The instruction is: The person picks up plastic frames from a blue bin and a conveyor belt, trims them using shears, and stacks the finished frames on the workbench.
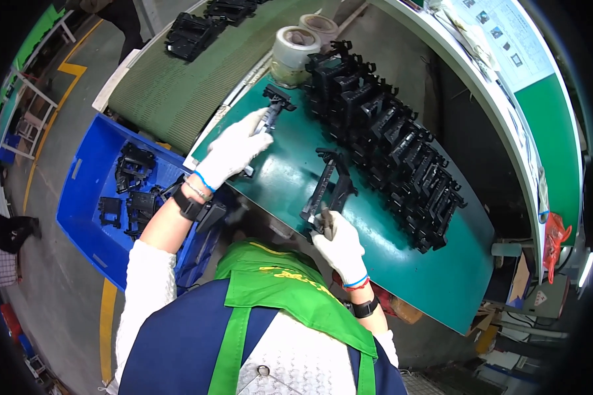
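Note:
My left hand [234, 151], in a white glove, is closed around a black plastic frame [279, 100] above the table's left part. The frame's far end sticks out past my fingers; the rest is largely covered by the glove. My right hand [340, 247], also gloved, grips a small dark hand tool [327, 222] whose exact kind I cannot make out. Just beyond it, a second black plastic frame [341, 189] lies on the green tabletop [402, 263], its near end by the fingers of my right hand. Whether those fingers touch it is unclear.
Many similar black frames [389, 135] stand in a long stacked row along the table's far side. Two tape rolls [296, 46] sit at its back corner. A green conveyor belt [171, 92] carries more parts. On the left, a blue bin [85, 217] holds several black pieces.

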Motion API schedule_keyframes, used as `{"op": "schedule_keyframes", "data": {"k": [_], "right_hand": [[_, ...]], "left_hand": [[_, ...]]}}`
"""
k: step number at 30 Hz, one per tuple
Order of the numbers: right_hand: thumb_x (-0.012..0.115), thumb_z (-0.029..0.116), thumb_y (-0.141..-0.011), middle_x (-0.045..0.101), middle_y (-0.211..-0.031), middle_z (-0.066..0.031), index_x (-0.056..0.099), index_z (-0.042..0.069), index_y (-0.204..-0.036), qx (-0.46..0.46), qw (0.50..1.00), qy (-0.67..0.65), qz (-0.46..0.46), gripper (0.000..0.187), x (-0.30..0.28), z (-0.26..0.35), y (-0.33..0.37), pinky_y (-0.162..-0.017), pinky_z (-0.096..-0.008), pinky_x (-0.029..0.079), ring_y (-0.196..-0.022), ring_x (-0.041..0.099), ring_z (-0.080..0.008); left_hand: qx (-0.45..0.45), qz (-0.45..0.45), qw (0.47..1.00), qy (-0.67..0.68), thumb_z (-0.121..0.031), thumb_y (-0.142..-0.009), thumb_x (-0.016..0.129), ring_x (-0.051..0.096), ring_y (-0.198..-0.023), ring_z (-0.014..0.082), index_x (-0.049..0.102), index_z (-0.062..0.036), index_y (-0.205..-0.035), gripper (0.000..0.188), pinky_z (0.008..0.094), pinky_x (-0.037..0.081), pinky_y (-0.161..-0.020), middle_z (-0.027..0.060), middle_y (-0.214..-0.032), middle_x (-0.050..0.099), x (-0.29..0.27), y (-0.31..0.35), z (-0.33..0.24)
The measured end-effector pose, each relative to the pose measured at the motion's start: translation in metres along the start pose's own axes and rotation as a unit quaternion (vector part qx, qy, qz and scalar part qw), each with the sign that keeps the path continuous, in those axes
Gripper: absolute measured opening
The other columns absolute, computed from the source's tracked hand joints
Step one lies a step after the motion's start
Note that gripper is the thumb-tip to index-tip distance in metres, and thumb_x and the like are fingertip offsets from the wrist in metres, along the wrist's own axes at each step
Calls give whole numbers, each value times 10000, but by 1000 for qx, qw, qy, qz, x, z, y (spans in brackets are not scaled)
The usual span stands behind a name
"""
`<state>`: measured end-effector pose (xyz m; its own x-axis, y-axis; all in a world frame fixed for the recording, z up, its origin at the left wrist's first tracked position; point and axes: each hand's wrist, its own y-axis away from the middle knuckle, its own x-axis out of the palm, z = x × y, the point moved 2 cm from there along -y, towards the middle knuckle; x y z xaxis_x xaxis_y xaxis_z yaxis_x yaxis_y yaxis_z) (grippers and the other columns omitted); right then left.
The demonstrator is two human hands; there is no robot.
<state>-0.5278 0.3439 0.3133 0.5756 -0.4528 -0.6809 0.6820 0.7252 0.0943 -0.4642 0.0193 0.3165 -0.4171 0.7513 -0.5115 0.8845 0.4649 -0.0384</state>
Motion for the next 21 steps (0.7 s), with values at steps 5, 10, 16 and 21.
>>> {"op": "schedule_keyframes", "data": {"k": [5,10,16,21], "right_hand": [[780,55,-834,678,-832,-24,680,9,-1133,123,904,-409,-37,319,-17,-4,14,-663,-310,543,-726,667,-134],[780,36,-844,676,-819,-31,663,15,-1177,161,839,-516,-70,354,-17,-27,23,-616,-278,535,-695,647,-112],[763,-3,-834,679,-828,-26,648,23,-1207,171,773,-600,-112,391,-9,-48,32,-590,-290,548,-685,651,-123],[772,-31,-798,698,-869,-30,654,29,-1205,202,755,-611,-122,429,-13,-46,40,-600,-288,550,-682,649,-135]], "left_hand": [[-40,13,993,-114,-365,-975,582,736,-804,332,407,-89,-1623,726,469,565,-785,186,-901,739,-1,15,-37],[-47,34,957,-285,-426,-1021,548,731,-798,391,399,-88,-1620,704,504,562,-791,225,-828,728,21,12,-35],[-13,71,917,-392,-372,-1026,514,744,-729,349,418,-59,-1610,670,506,580,-717,160,-822,752,42,16,-54],[23,81,903,-421,-377,-1026,526,734,-691,340,462,-47,-1583,651,517,566,-665,149,-789,742,57,21,-42]]}}
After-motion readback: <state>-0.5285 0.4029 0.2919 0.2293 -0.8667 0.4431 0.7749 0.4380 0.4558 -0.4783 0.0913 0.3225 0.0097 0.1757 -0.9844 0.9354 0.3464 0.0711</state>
